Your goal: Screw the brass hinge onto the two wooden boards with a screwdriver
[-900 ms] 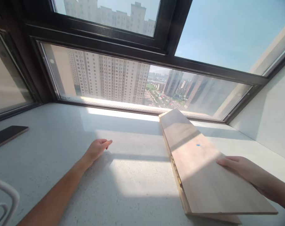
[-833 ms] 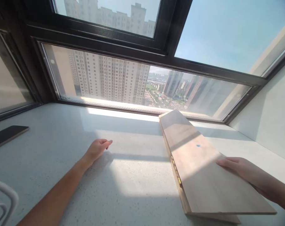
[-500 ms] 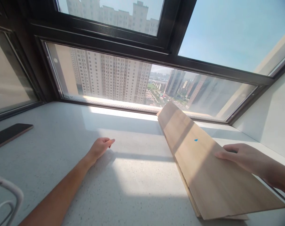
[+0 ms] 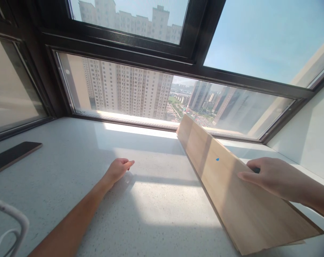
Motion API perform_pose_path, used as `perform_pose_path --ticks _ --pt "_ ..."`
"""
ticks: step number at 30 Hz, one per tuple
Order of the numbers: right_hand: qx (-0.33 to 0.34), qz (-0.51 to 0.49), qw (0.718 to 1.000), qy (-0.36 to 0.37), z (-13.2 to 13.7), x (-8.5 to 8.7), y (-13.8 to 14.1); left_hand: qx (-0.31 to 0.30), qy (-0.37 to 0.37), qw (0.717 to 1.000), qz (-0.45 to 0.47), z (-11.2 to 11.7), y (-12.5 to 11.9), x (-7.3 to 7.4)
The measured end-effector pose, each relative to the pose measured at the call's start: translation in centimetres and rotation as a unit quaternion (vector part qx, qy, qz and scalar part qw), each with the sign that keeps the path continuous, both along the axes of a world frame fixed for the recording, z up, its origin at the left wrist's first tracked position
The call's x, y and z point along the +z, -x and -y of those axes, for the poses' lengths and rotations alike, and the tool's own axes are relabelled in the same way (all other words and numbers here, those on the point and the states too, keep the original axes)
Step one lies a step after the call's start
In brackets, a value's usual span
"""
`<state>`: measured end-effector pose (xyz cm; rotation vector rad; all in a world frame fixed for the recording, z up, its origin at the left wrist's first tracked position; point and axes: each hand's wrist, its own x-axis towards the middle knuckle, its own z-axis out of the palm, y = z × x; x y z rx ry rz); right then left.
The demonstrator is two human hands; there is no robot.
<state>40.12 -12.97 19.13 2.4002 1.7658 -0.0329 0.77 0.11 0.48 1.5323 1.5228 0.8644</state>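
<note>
Sill (image 4: 167,207): pale, speckled, spreading left of the grip.
Wooden panel (image 4: 226,192): tilted, within the grip, extending nearer and farther.
Right hand (image 4: 270,176): pinched closed on the panel's upper edge.
Left hand (image 4: 119,170): curled closed, well left of the grip, any contents hidden.
Phone (image 4: 14,156): flat, far left of the grip.
Blue mark (image 4: 217,159): on the panel, left of the grip.

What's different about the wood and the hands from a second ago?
The right hand has risen and tipped the hinged wooden board up more steeply, its right edge higher. The brass hinge on its left side no longer shows. Nothing was newly grabbed or let go. The left hand stayed curled, and the phone stayed put.
</note>
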Motion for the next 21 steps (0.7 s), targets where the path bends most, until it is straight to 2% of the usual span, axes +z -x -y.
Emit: perform_pose_path --ticks 4,9,13,15,18,21 --pt "0.033 0.061 0.998 -0.013 0.3 -0.1 3.2 -0.022 -0.017 1.0 0.009 0.6 -1.1 0.4" --pt "0.036 0.093 0.995 -0.028 0.8 -1.0 7.3 -0.093 0.002 0.993 0.077 3.3 -4.2 2.8" --pt "0.05 0.104 0.993 -0.027 1.2 -1.4 9.4 -0.148 0.053 0.976 0.15 5.4 -7.9 5.4" --pt "0.06 0.11 0.992 -0.023 1.3 -1.5 10.1 -0.156 0.069 0.967 0.188 5.9 -10.2 6.7" --pt "0.074 0.111 0.991 -0.02 1.6 -1.7 11.1 -0.137 0.066 0.959 0.239 6.0 -13.8 8.4" --pt "0.097 0.101 0.99 -0.022 2.0 -2.1 12.1 -0.127 0.047 0.951 0.278 5.9 -17.2 9.4"
